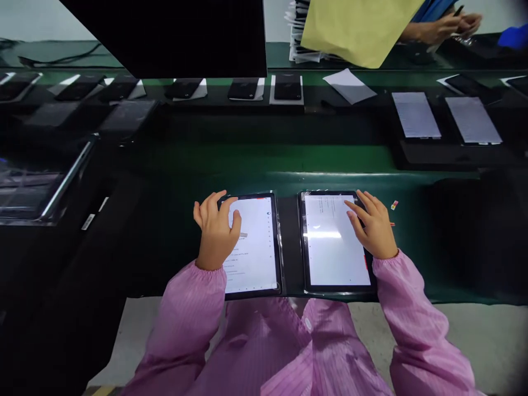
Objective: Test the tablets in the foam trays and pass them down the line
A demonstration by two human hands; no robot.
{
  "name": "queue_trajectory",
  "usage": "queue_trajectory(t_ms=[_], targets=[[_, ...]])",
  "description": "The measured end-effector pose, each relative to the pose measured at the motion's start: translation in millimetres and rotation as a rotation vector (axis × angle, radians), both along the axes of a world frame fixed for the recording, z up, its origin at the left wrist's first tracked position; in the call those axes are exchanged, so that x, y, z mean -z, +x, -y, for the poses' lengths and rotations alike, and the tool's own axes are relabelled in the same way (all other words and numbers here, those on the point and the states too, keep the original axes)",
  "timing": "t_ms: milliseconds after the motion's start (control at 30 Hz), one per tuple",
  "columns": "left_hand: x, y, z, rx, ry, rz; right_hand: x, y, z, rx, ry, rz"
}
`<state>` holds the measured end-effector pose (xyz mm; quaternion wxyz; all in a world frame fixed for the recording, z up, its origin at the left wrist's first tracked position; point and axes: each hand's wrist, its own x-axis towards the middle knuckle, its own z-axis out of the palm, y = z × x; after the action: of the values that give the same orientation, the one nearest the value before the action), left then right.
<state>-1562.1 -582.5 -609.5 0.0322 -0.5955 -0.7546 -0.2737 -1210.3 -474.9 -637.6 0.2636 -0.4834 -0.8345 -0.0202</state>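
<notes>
Two tablets with lit white screens lie side by side at the table's front edge. Over the upper left part of the left tablet point(256, 264) is my left hand point(216, 231), its fingers apart and nothing held. That screen carries a list of text lines with a column of small marks at its right. My right hand point(373, 228) is at the upper right of the right tablet point(330, 258), fingers spread, the index finger over the screen. Whether either fingertip touches the glass I cannot tell. A bright reflection crosses the right screen.
Small coloured pieces point(395, 205) lie right of my right hand. Two lit tablets point(416, 115) rest farther right. A row of dark devices on white sheets point(287, 88) lines the back ledge, below a large black panel point(173, 33). Another person's hands point(449, 27) work at the back right.
</notes>
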Motion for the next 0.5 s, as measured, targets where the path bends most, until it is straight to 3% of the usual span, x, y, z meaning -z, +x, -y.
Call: queue_trajectory(t_ms=[100,200,333,500], targets=[[1.5,3,11,-0.041,-0.011,0.023,-7.8,13,20,-0.019,0.021,-0.048],[-0.1,5,22,-0.100,-0.042,0.077,-5.3,34,60,-0.020,-0.150,-0.115],[0.8,2,30,-0.226,-0.066,0.195,16.5,48,110,0.052,-0.453,-0.178],[8.5,-5,38,-0.310,-0.094,0.306,36.5,47,123,0.085,-0.467,-0.189]])
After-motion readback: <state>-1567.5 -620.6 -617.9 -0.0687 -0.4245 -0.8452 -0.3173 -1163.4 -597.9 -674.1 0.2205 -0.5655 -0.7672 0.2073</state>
